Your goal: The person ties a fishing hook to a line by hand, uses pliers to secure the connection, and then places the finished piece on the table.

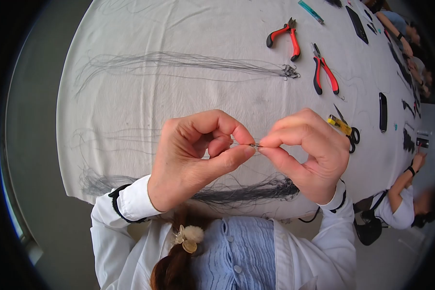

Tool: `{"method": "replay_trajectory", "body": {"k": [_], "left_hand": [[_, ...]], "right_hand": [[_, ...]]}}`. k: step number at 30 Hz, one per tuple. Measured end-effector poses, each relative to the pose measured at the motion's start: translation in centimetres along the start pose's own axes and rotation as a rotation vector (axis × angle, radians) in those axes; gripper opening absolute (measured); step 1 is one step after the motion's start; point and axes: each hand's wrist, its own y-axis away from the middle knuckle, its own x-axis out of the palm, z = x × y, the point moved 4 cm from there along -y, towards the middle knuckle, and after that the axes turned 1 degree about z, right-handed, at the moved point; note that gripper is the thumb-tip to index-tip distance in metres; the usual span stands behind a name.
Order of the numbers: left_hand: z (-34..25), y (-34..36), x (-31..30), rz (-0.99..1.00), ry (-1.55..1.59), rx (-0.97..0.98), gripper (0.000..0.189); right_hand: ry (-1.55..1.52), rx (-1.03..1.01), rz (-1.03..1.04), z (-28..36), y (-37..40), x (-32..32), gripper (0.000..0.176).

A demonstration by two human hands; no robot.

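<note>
Pinching a tiny dark metallic piece (254, 145) between them, both hands meet above the middle of the counter (217, 104), fingertips nearly touching. The left hand (186, 162) has its thumb and index fingertip clamped on one end of the piece, its other fingers curled in behind. The right hand (311, 150) closes thumb and index finger on the other end (the piece is too small to make out its exact shape). Thin strands show faintly below the left hand.

Beyond the hands, a bundle of fine grey strands (179, 59) stretches across the white cloth, its right end gathered into a cluster of small dark hooks (290, 72). A thicker, darker bundle (241, 194) lies nearer the body, partly hidden by the left forearm and reaching close to the right wrist.

Toward the far right rest red-handled cutters (295, 47) and, just beside them, red-handled pliers (318, 77). Nearer the right hand, a yellow item (339, 124) lies across black scissors (355, 137), with a slim black object (383, 112) farther right. Other people sit along the counter's right side.
</note>
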Motion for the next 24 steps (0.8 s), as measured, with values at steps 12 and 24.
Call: {"method": "replay_trajectory", "body": {"k": [12, 24], "left_hand": [[-0.7, 0.1, 0.1, 0.054, -0.223, 0.256, 0.011], [-1.0, 0.0, 0.2, 0.060, -0.193, 0.298, 0.015]], "right_hand": [[-0.559, 0.470, 0.146, -1.9, 0.8, 0.8, 0.006], [-0.534, 0.367, 0.076, -1.4, 0.7, 0.0, 0.008]]}}
